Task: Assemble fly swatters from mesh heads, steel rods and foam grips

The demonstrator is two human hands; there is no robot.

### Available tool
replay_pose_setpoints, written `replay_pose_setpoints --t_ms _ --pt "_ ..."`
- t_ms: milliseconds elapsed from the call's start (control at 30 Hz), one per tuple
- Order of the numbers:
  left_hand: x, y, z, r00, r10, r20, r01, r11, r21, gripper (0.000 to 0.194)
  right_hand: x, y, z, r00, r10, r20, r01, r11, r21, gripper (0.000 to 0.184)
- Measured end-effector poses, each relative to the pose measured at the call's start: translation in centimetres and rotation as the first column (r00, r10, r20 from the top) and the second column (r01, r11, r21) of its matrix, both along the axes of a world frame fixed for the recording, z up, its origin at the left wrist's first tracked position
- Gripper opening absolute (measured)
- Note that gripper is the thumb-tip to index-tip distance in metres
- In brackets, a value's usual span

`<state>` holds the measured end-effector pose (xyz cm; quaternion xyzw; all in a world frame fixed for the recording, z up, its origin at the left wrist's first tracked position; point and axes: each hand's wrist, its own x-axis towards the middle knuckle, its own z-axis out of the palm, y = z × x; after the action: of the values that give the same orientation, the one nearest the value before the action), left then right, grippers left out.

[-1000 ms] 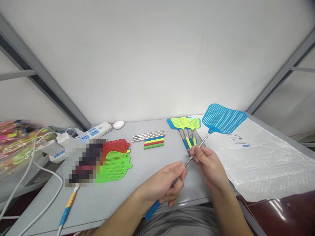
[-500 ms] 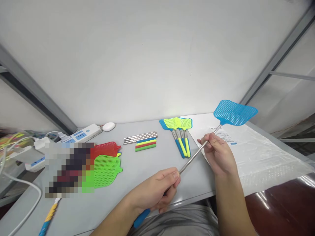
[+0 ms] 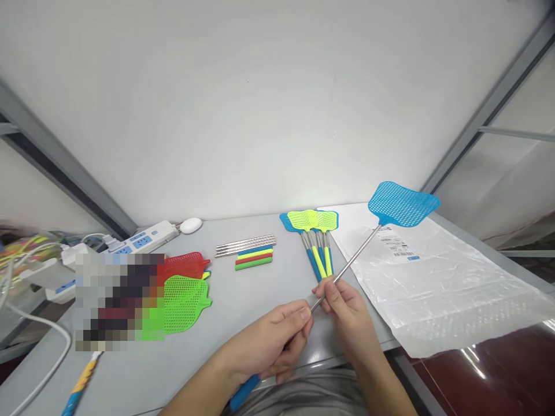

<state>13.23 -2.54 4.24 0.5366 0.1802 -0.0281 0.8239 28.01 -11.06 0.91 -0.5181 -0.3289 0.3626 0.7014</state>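
The blue perforated-plastic fly swatter (image 3: 403,204) slants over the grey table (image 3: 225,306), probably light, its head flexible, its slick steel rod stiff — best pinched there. Left hand (image 3: 273,341) and right hand (image 3: 347,309) close around it.

Separate blue swatter (image 3: 404,205): there was one.
Bundled swatters (image 3: 309,221): two were yellow; the blue ones overlapped too much to count.
Metal rods (image 3: 245,245): there were four.
Colored grips (image 3: 254,264): there were four, one each in blue, yellow, red and green.
Loose heads (image 3: 184,303): one was green, one red.
Power strip (image 3: 151,237): there was one.
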Motion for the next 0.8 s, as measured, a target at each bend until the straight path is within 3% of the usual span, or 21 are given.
replay_pose_setpoints --t_ms 67,233,367,467,667,800 --pt "0.0 0.1 0.1 1.000 -0.013 -0.002 0.013 1.000 0.000 0.033 0.7 0.0 0.2 1.000 -0.001 0.001 0.001 1.000 0.009 0.033" --pt "0.0 0.2 0.5 0.999 -0.043 -0.012 0.044 0.999 0.012 0.034 3.1 0.4 1.4 0.988 -0.146 -0.044 0.149 0.985 0.081 0.031" --pt "0.0 0.2 0.6 0.999 -0.036 -0.025 0.037 0.998 0.057 0.035 4.5 0.8 2.5 0.986 -0.144 -0.085 0.154 0.980 0.128 0.029" --pt "-0.2 0.2 0.5 0.999 -0.022 -0.043 0.024 0.998 0.050 0.035 3.5 1.1 2.2 0.978 -0.134 -0.160 0.150 0.984 0.097 0.030" --pt "-0.2 -0.1 -0.2 0.999 0.025 -0.037 -0.024 0.999 0.033 0.035 -1.5 0.6 -0.2 0.978 -0.058 -0.202 0.054 0.998 -0.027 0.042" --pt "-0.1 -0.1 -0.3 0.999 0.024 -0.040 -0.024 1.000 0.007 0.036 -1.5 0.3 -0.2 0.997 0.013 -0.071 -0.014 1.000 -0.016 0.043"
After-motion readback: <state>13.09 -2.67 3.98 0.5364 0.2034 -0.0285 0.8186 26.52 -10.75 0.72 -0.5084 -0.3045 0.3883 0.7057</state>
